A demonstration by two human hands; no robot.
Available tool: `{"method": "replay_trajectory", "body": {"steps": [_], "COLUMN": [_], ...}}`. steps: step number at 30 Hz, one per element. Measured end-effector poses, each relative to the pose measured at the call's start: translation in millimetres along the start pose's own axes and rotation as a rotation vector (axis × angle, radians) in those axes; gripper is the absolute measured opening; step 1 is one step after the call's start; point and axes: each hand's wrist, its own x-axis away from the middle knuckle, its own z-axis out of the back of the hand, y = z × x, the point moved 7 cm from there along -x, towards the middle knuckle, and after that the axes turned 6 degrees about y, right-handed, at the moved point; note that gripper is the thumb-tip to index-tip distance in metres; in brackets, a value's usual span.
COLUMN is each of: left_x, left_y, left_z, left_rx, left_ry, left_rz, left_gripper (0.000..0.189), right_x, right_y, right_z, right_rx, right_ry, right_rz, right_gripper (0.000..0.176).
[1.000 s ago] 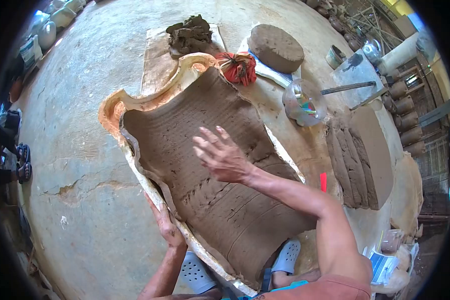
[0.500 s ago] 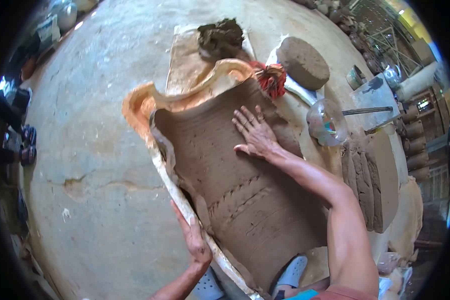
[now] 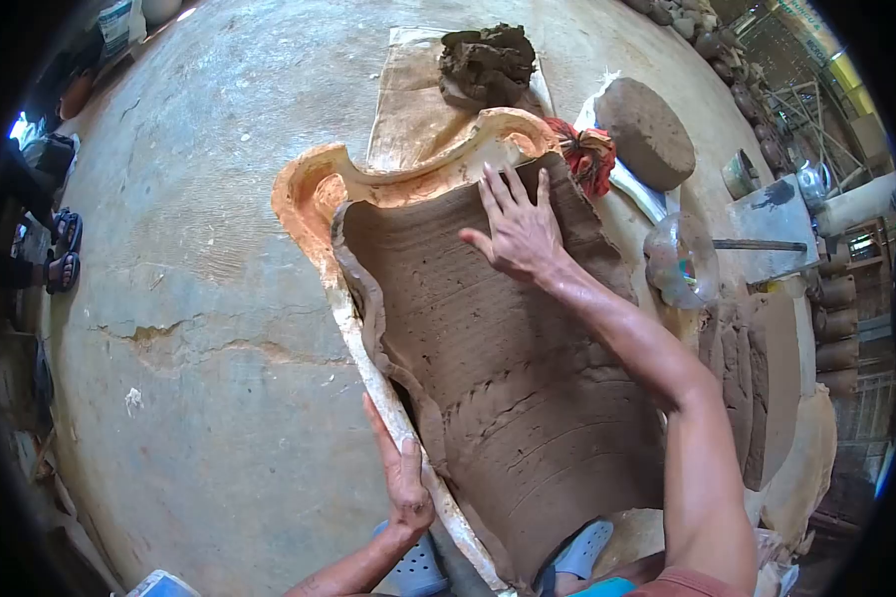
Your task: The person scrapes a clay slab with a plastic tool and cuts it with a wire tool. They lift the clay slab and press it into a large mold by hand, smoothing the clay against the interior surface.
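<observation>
A large pale plaster mould (image 3: 314,199) lies on the concrete floor, lined with a thick sheet of brown clay (image 3: 488,348). My right hand (image 3: 516,229) lies flat with fingers spread on the clay near the mould's far end. At the near left, my left hand (image 3: 405,478) rests along the mould's rim with its fingers extended. Neither hand holds anything.
Beyond the mould are a dark clay lump (image 3: 488,60) on a board, a red cloth bundle (image 3: 592,154) and a round clay disc (image 3: 647,129). To the right stand a clear plastic container (image 3: 679,264), a large clay block (image 3: 757,378) and rows of pots. Someone's sandalled feet (image 3: 62,249) show at far left.
My right hand has moved up the clay from the mould's middle to its far end and now presses flat. My left hand stays on the rim. The view has shifted.
</observation>
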Motion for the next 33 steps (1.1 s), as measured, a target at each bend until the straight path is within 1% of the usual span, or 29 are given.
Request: {"method": "replay_trajectory", "body": {"steps": [1,2,3,4,5,6,7,9,10,11,12,13,14,15,16,17,18,19,20,21,23,24,25,27,28,29,31,33], "left_x": [-10,-27,-43,-54,-65,-74,-77,-71,-66,-61,-65,-66,-71,-72,-71,-70,-61,-56,-53,-51,-61,-65,-66,-66,-67,-68,-67,-67], "left_y": [-2,-1,0,2,3,4,5,4,9,10,11,12,14,12,13,12,2,-5,-11,-16,-5,1,4,7,7,7,7,8], "left_z": [2,2,5,7,6,6,3,1,8,9,6,3,2,0,-1,2,8,16,19,20,12,8,6,5,5,4,4,4], "left_rx": [-0.006,0.043,0.087,0.076,-0.006,-0.087,-0.094,0.078,-0.376,-0.382,-0.297,-0.210,-0.100,-0.104,-0.095,-0.085,-0.324,-0.337,-0.311,-0.279,-0.145,-0.082,-0.052,-0.033,-0.030,-0.017,0.016,0.045], "left_ry": [0.002,0.022,0.041,0.044,0.038,0.032,0.041,0.054,-0.009,0.003,0.015,0.035,0.015,0.022,0.034,0.047,0.016,0.015,0.018,0.018,0.037,0.047,0.050,0.054,0.054,0.055,0.059,0.062], "left_rz": [0.001,0.004,0.006,0.008,0.011,0.005,-0.006,0.012,-0.080,-0.064,-0.029,0.013,-0.086,-0.089,-0.076,-0.069,-0.004,-0.003,-0.033,-0.068,-0.029,-0.009,0.008,0.040,0.052,0.063,0.081,0.092], "left_gripper": [0.076,0.075,0.075,0.075,0.074,0.073,0.073,0.071,0.068,0.068,0.068,0.067,0.067,0.067,0.066,0.066,0.066,0.066,0.065,0.064,0.064,0.064,0.064,0.065,0.065,0.065,0.066,0.066], "right_x": [-10,-21,-32,-41,-48,-52,-60,-67,-64,-67,-68,-68,-71,-72,-73,-80,-83,-86,-86,-86,-86,-78,-83,-80,-95,-98,-95,-103], "right_y": [2,2,-1,-2,-2,-15,-28,-36,-39,-38,-37,-41,-37,-37,-44,-59,-77,-88,-89,-86,-70,-66,-76,-103,-123,-123,-119,-119], "right_z": [9,15,10,10,7,1,-38,-67,-71,-72,-72,-61,-42,-28,-25,-37,-51,-60,-64,-60,-43,-31,-34,-29,-46,-47,-39,-29], "right_rx": [-0.089,-0.137,-0.151,-0.279,-0.405,-0.268,-0.180,-0.164,-0.146,-0.120,-0.204,-0.201,-0.424,-0.659,-0.735,-0.750,-0.628,-0.504,-0.507,-0.503,-1.057,-1.122,-1.134,-0.934,-0.792,-0.796,-0.840,-0.894], "right_ry": [0.169,0.291,0.291,0.408,0.528,0.567,0.545,0.304,0.305,0.314,0.316,0.316,0.425,0.524,0.607,0.608,0.560,0.518,0.431,0.438,0.600,0.647,0.640,0.839,0.358,0.366,0.499,0.531], "right_rz": [-0.026,0.048,0.045,-0.012,-0.065,-0.082,-0.057,-0.086,-0.071,-0.057,-0.070,-0.064,-0.131,-0.205,-0.254,-0.256,-0.256,-0.254,-0.232,-0.225,-0.292,-0.334,-0.326,-0.327,-0.360,-0.359,-0.346,-0.285], "right_gripper": [0.092,0.089,0.089,0.089,0.089,0.087,0.085,0.085,0.086,0.088,0.086,0.086,0.084,0.081,0.080,0.080,0.081,0.081,0.081,0.081,0.077,0.073,0.073,0.070,0.070,0.070,0.067,0.067]}}
